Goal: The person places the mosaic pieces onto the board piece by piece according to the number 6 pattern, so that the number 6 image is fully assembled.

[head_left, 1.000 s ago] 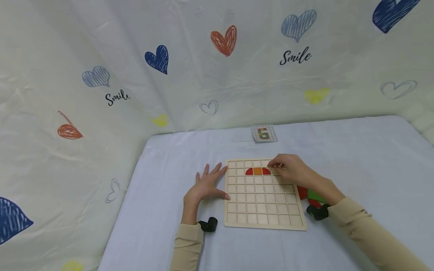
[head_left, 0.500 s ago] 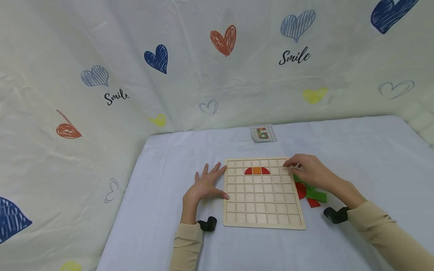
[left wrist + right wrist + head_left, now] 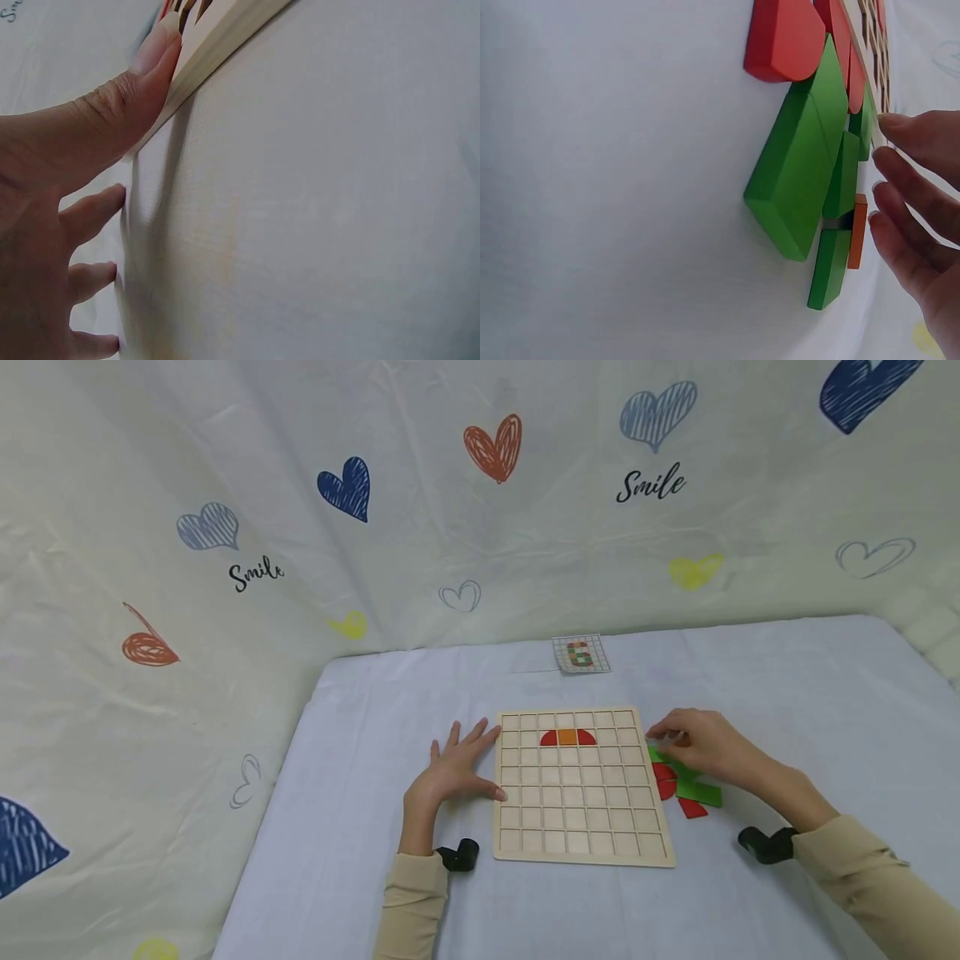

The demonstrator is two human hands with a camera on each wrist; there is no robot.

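Observation:
A wooden grid board [image 3: 577, 818] lies flat on the table. Near its top, an orange square [image 3: 567, 737] sits between two rounded red pieces [image 3: 550, 738]. My left hand [image 3: 450, 777] rests along the board's left edge with fingers spread, its thumb [image 3: 135, 90] touching the rim. Beyond the right edge my right hand [image 3: 708, 745] hovers over loose pieces, fingers loosely bent, nothing visible between them. In the right wrist view, green blocks [image 3: 791, 169], an orange piece [image 3: 857, 232] and red pieces [image 3: 784, 41] lie below and beside its fingertips.
A small card [image 3: 581, 654] printed with a grid and a coloured figure lies behind the board. White cloth [image 3: 360, 893] covers the table. Behind it hangs a pale curtain [image 3: 420, 543] with printed hearts.
My right hand has moved right, off the board's upper right part to the loose pieces, uncovering more green and red ones. My left hand stays in place.

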